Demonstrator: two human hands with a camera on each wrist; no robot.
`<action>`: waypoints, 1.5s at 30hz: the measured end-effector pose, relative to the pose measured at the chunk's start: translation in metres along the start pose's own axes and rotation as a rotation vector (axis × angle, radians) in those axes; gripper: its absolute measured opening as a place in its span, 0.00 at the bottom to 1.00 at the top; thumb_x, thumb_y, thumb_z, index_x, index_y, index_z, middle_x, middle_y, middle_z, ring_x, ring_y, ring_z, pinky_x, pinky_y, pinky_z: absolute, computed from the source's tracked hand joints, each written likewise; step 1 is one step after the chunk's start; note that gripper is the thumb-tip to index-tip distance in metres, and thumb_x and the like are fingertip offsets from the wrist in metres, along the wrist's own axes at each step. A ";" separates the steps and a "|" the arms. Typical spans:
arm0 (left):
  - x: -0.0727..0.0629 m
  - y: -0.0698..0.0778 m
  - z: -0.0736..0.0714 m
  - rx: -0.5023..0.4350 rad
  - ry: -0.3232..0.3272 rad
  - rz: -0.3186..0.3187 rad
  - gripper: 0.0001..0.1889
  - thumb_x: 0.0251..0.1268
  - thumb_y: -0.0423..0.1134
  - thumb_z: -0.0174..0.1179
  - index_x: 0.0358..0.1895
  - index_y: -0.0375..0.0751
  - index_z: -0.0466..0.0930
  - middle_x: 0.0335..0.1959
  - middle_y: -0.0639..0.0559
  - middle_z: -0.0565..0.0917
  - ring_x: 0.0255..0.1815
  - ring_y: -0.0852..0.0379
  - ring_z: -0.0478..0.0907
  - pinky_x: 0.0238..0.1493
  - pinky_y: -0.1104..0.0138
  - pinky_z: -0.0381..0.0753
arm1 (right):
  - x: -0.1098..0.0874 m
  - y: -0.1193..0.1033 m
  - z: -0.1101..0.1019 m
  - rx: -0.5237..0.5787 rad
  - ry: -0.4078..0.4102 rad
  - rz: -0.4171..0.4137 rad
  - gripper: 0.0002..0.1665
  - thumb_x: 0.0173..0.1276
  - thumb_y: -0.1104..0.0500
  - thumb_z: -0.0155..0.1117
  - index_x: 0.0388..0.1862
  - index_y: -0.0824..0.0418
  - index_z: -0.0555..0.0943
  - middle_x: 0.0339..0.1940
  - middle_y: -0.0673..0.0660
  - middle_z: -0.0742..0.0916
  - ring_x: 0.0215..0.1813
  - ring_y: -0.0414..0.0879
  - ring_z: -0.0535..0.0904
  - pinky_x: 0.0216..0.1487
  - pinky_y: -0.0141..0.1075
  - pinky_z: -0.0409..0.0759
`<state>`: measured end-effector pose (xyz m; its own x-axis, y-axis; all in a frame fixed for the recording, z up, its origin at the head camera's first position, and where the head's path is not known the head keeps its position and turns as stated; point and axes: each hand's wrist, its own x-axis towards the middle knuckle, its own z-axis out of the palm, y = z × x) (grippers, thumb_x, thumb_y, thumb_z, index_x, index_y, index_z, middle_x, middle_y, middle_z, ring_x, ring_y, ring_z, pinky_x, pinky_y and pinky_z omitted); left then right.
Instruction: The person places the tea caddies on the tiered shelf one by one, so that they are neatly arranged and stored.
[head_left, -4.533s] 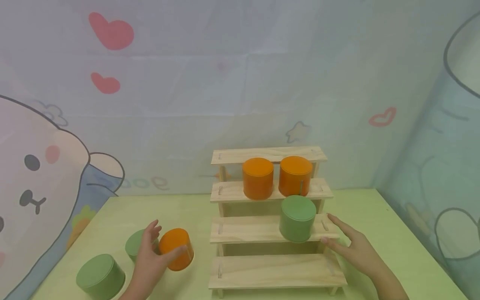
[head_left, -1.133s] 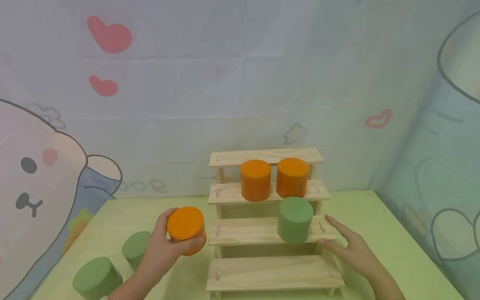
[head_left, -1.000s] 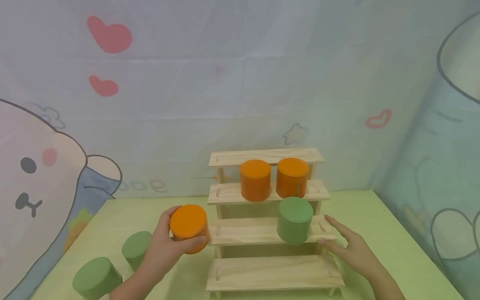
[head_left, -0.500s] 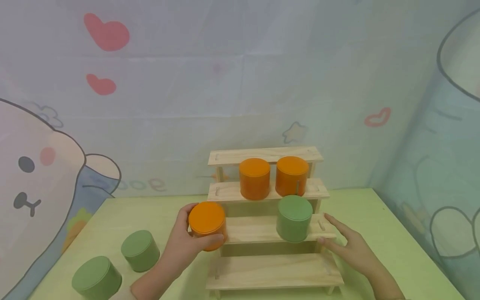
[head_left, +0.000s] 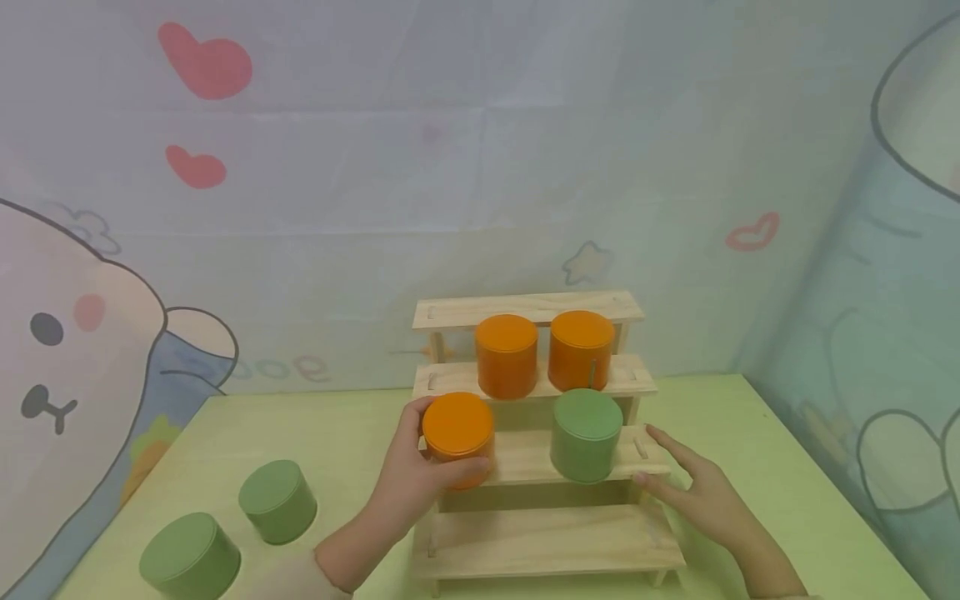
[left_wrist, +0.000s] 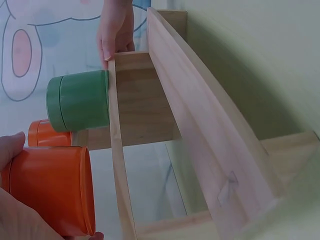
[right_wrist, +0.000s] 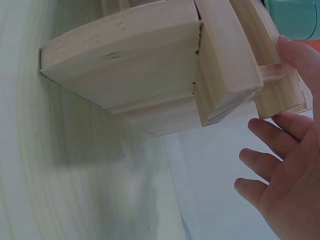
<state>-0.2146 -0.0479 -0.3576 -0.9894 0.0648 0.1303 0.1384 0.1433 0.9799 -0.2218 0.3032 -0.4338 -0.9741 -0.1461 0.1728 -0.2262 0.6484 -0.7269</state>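
My left hand (head_left: 416,467) grips an orange round lidded canister (head_left: 459,429), thumb across its front. In the head view the canister overlaps the left end of the second shelf up (head_left: 521,458) of a four-tier wooden rack (head_left: 555,542). The left wrist view shows its flat base (left_wrist: 89,192) with a gap to the shelf edge. On that shelf's right part stands a green canister (head_left: 587,437). My right hand (head_left: 701,492) holds the same shelf's right end, thumb at the front edge and index finger behind; its other fingers (right_wrist: 257,165) stick out loosely.
Two orange canisters, a left one (head_left: 507,357) and a right one (head_left: 581,352), stand side by side on the third shelf up. Two green canisters, one nearer (head_left: 191,557) and one farther (head_left: 277,502), sit on the pale green table (head_left: 322,425) left of the rack.
My left hand has taken hold of the orange canister on the table, lifted it and carried it right to the second shelf up. The right hand stays at the shelf end.
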 end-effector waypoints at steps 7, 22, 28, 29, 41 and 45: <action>0.006 -0.002 0.015 -0.003 -0.016 0.000 0.43 0.40 0.38 0.79 0.62 0.46 0.64 0.57 0.50 0.72 0.56 0.51 0.71 0.62 0.50 0.68 | 0.000 -0.001 0.000 0.013 0.005 -0.008 0.42 0.68 0.46 0.62 0.75 0.58 0.59 0.73 0.68 0.65 0.70 0.73 0.60 0.58 0.72 0.62; 0.012 -0.005 0.042 0.001 -0.032 -0.017 0.44 0.40 0.38 0.79 0.64 0.45 0.63 0.59 0.49 0.72 0.60 0.49 0.70 0.65 0.44 0.63 | 0.000 -0.001 0.000 0.008 -0.001 0.008 0.42 0.68 0.45 0.62 0.75 0.59 0.59 0.73 0.69 0.65 0.70 0.73 0.59 0.58 0.72 0.62; 0.013 -0.007 0.047 -0.006 -0.035 -0.026 0.45 0.40 0.38 0.79 0.64 0.45 0.62 0.60 0.50 0.73 0.62 0.48 0.70 0.66 0.44 0.62 | 0.000 -0.002 0.000 0.009 0.001 0.007 0.42 0.68 0.45 0.62 0.75 0.59 0.60 0.73 0.69 0.65 0.70 0.72 0.59 0.59 0.72 0.62; 0.013 -0.007 0.048 -0.010 -0.036 -0.025 0.45 0.40 0.38 0.79 0.64 0.45 0.62 0.60 0.50 0.73 0.62 0.48 0.70 0.66 0.43 0.62 | 0.000 -0.002 0.000 0.011 0.000 0.009 0.42 0.68 0.45 0.62 0.75 0.59 0.60 0.73 0.68 0.65 0.70 0.72 0.59 0.59 0.72 0.62; 0.016 -0.012 0.054 -0.025 -0.047 -0.018 0.44 0.42 0.37 0.78 0.65 0.44 0.61 0.59 0.48 0.73 0.61 0.48 0.70 0.66 0.44 0.63 | 0.000 0.001 0.000 0.013 -0.006 0.015 0.42 0.69 0.45 0.61 0.75 0.59 0.59 0.73 0.68 0.65 0.70 0.72 0.59 0.59 0.71 0.62; 0.018 -0.012 0.055 -0.030 -0.056 -0.018 0.44 0.43 0.36 0.77 0.65 0.44 0.61 0.60 0.48 0.72 0.61 0.48 0.70 0.66 0.45 0.63 | 0.000 0.001 0.000 0.007 -0.004 0.015 0.42 0.69 0.45 0.61 0.75 0.59 0.59 0.73 0.68 0.65 0.70 0.72 0.59 0.58 0.71 0.63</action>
<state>-0.2313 0.0059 -0.3755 -0.9876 0.1176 0.1044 0.1179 0.1150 0.9863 -0.2223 0.3039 -0.4344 -0.9773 -0.1395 0.1592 -0.2116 0.6453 -0.7340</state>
